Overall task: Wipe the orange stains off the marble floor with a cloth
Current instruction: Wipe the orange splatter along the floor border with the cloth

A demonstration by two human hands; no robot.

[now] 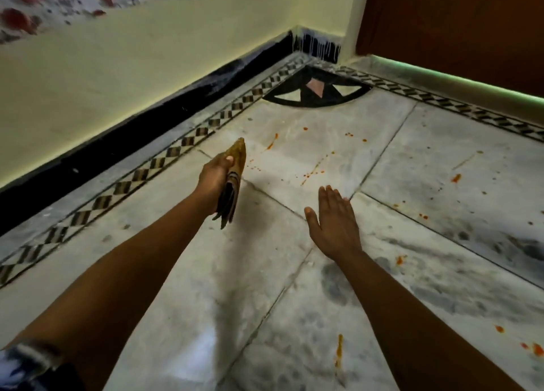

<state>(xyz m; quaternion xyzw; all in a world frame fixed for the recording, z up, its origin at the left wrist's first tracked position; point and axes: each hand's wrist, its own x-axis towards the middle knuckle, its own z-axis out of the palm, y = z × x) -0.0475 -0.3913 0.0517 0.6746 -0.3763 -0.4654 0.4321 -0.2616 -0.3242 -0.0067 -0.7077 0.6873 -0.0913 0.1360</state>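
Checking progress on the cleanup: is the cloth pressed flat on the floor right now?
No, the cloth is held folded in the left hand, off the marble floor.

Polished grey-veined white marble floor: smooth, faintly glossy, a soft sheen near the bottom edge, smudged with dark grey marks. Spattered with wet-looking orange stains, matt at the thinner streaks. Folded cloth, woven and matt, dark striped with a yellow-stained tip, gripped in the left hand. Inlaid black-and-cream chequered stone border, smooth like the slabs. Matt cream painted wall over a dull black painted skirting. Reddish-brown wooden door, low sheen.
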